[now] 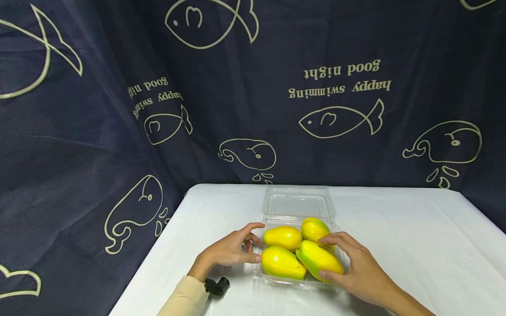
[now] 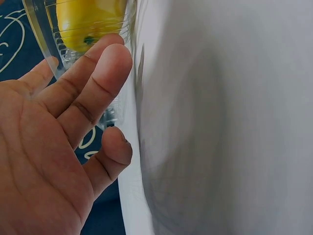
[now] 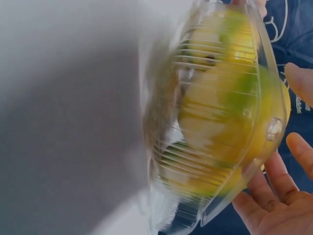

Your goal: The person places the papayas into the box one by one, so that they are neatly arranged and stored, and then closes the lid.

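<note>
Several yellow-green mangoes fill the base of a clear plastic clamshell box [image 1: 261, 277]. My left hand [image 1: 233, 250] is at the box's left side, fingers spread and loosely bent, fingertips right at the rim and holding nothing. Over the right side, my right hand [image 1: 357, 267] spans the front right mango [image 1: 320, 260], thumb by its lower end and forefinger near the back right mango [image 1: 315, 229]. Two more, the back left mango [image 1: 282, 237] and the front left mango [image 1: 281, 262], lie nearest the left hand. Through the ribbed wall, the right wrist view shows mangoes [image 3: 215, 107].
The box's hinged lid [image 1: 298, 204] lies folded back, away from me. A white cloth covers the table [image 1: 403, 232]. Dark blue curtains [image 1: 245, 96] with fish and whale drawings hang behind it and on the left. A black device [image 1: 217, 286] sits at the left wrist.
</note>
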Demonstrator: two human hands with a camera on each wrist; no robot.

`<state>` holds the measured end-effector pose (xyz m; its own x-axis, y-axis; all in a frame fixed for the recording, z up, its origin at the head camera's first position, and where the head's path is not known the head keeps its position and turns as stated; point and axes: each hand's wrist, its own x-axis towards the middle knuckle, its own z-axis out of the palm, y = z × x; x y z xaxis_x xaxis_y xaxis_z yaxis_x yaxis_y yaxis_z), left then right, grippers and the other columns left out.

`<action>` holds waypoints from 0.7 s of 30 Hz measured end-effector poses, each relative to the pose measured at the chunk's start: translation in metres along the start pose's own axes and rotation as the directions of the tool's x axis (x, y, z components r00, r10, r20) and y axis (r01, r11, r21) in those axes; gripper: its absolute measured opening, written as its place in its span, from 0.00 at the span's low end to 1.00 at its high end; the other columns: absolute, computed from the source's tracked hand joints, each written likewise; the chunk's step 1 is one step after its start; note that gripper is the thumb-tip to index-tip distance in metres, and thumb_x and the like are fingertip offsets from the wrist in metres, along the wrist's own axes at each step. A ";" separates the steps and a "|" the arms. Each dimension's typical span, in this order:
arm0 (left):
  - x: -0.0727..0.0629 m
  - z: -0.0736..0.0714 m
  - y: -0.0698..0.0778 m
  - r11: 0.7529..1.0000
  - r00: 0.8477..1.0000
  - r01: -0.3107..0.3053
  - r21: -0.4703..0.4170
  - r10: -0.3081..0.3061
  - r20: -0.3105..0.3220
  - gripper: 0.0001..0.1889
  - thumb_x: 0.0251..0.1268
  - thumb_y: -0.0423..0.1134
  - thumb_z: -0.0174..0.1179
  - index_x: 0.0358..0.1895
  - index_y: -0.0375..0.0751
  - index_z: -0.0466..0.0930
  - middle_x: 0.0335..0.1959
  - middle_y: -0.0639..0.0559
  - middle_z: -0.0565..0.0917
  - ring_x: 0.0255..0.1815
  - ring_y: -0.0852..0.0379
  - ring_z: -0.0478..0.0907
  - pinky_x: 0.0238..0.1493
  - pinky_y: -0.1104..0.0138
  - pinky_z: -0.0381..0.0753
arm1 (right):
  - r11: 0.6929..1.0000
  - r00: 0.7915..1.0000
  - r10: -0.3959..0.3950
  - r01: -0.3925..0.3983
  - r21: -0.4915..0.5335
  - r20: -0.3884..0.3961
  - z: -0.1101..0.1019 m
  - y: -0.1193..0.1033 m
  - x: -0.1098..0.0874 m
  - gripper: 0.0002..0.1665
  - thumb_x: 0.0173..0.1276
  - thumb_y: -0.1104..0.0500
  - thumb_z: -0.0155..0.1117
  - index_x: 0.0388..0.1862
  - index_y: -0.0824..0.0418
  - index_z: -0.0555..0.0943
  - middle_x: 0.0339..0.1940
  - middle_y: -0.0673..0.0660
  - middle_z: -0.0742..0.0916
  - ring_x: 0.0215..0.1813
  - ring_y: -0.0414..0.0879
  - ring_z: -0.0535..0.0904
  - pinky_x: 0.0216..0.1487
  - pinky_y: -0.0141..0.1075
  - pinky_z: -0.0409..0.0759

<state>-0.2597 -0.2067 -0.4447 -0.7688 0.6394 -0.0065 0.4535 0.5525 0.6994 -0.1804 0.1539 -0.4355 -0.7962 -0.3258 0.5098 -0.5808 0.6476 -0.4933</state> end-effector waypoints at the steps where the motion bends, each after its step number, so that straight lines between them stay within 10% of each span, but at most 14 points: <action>1: 0.000 0.000 0.000 1.000 1.000 0.000 0.000 0.000 0.000 0.44 0.62 0.57 0.68 0.78 0.57 0.55 0.54 0.60 0.84 0.38 0.61 0.82 0.47 0.65 0.78 | 1.000 1.000 0.000 0.000 0.000 -0.003 -0.001 0.000 0.001 0.38 0.48 0.40 0.83 0.59 0.42 0.79 0.58 0.33 0.78 0.62 0.38 0.77 0.63 0.15 0.62; 12: -0.003 -0.001 0.001 1.000 1.000 0.009 -0.020 -0.009 0.001 0.44 0.61 0.56 0.68 0.78 0.57 0.54 0.54 0.58 0.84 0.38 0.60 0.82 0.48 0.64 0.79 | 0.998 0.993 -0.059 0.056 -0.036 -0.099 -0.012 0.005 0.016 0.35 0.51 0.47 0.83 0.58 0.47 0.81 0.55 0.37 0.82 0.53 0.38 0.80 0.51 0.36 0.81; 21: 0.000 -0.001 0.000 1.000 1.000 -0.014 -0.015 0.014 0.004 0.44 0.62 0.55 0.68 0.78 0.57 0.54 0.53 0.59 0.84 0.38 0.62 0.82 0.49 0.64 0.79 | 0.999 0.995 -0.038 0.035 -0.034 -0.095 -0.027 0.011 0.028 0.35 0.52 0.49 0.83 0.60 0.46 0.79 0.54 0.40 0.82 0.54 0.36 0.79 0.50 0.34 0.83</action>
<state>-0.2597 -0.2072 -0.4445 -0.7603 0.6496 0.0006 0.4576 0.5350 0.7102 -0.2045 0.1709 -0.4074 -0.7541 -0.2828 0.5928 -0.6019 0.6587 -0.4515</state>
